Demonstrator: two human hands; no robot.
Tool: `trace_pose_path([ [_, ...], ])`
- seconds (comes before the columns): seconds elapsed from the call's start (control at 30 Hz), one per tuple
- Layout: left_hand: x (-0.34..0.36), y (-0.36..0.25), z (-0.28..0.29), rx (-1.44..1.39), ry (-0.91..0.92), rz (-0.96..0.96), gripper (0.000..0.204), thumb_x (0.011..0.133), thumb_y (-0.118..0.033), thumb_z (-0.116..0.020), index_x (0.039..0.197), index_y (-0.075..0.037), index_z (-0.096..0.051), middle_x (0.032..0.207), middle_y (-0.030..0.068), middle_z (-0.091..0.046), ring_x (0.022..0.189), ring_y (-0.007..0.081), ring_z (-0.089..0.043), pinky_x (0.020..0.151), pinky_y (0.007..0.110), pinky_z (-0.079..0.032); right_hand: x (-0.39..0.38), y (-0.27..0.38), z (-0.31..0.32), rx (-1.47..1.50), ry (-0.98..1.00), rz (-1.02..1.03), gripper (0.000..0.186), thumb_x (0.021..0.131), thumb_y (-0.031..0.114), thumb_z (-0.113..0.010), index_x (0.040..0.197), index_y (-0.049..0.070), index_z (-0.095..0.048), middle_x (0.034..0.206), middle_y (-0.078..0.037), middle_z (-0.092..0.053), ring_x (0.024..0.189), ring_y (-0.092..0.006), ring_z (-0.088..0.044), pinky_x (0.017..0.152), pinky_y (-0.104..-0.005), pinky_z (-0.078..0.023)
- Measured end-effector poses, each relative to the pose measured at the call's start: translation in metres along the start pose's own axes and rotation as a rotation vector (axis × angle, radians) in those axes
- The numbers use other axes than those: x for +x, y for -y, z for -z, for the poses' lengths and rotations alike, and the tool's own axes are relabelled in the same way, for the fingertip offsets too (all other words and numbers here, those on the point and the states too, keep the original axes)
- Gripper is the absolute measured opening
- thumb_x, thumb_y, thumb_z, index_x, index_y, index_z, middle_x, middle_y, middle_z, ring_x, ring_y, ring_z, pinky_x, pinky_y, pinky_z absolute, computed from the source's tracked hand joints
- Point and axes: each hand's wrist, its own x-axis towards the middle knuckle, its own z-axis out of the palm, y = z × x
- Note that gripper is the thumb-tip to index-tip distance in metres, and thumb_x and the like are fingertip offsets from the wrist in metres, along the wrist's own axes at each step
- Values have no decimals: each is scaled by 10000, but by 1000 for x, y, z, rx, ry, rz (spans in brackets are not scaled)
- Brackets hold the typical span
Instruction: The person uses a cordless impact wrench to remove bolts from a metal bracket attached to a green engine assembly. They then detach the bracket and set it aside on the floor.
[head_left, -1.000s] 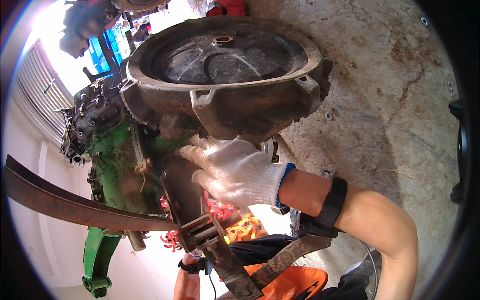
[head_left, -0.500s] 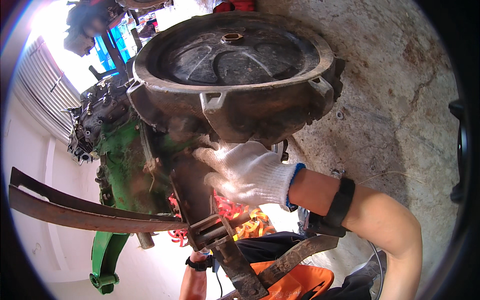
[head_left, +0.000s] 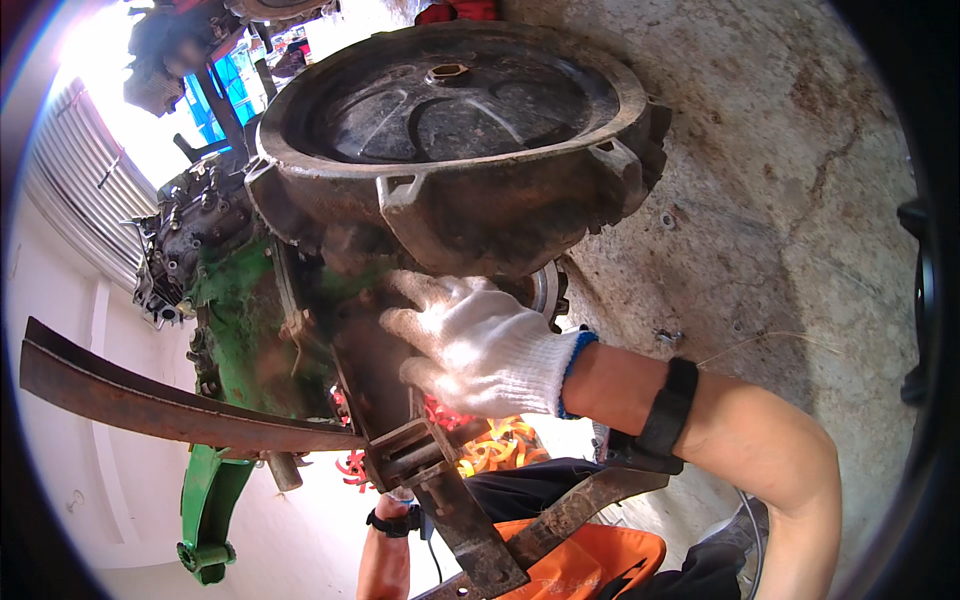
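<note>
Stained floor (head_left: 780, 200), grimy round housing (head_left: 455, 150)

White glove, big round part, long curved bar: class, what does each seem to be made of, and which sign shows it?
White glove: probably knitted cotton or a blend, matt, ribbed toward the wrist.
Big round part: apparently cast metal, dull and grimy, with pale wear along its rim.
Long curved bar: likely steel, its brown tint suggesting rust.

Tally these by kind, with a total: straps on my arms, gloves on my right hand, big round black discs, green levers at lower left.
Black arm straps: 2
White knitted right-hand glove: 1
Large round black metal disc: 1
Bent green metal lever: 1
Total: 5
</note>
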Motion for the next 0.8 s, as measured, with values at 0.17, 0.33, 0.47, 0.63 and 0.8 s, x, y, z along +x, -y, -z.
trace_pose_path([
  [0.17,-2,0,0,-10,9,-2,481,1026,-194,-774,1464,-42,-647,1397,111,-737,1209,222,-728,1036,400,-596,-2,3,-5,-57,-58,23,465,1042,350,-655,1393,49,-707,1541,-272,-617,1340,-432,-657,1078,-553,-543],
  [0.33,-2,2,1,-18,15,0,490,1033,-207,-771,1477,-46,-642,1413,112,-731,1223,226,-724,1049,405,-594,-3,3,-1,-58,8,93,317,1010,286,-662,1170,53,-806,1422,-227,-682,1283,-411,-681,985,-542,-592],
  [0.47,2,4,2,-28,28,-12,498,1038,-217,-768,1488,-49,-637,1425,113,-727,1235,230,-721,1059,409,-592,-6,6,3,-98,21,137,503,1063,293,-646,1446,-33,-656,1500,-360,-606,1220,-506,-711,1047,-549,-590],
  [0.63,3,1,0,-15,46,-16,507,1045,-230,-764,1501,-52,-631,1441,114,-721,1249,234,-718,1071,414,-590,-15,16,5,63,24,5,410,1042,284,-636,1333,13,-736,1496,-293,-638,1212,-446,-732,984,-527,-616],
  [0.8,0,-6,-2,-10,51,1,517,1051,-243,-761,1514,-56,-626,1457,115,-715,1263,239,-714,1084,419,-588,-22,17,6,98,24,25,462,1065,315,-612,1391,-7,-676,1540,-330,-594,1172,-478,-738,1015,-543,-591],
])
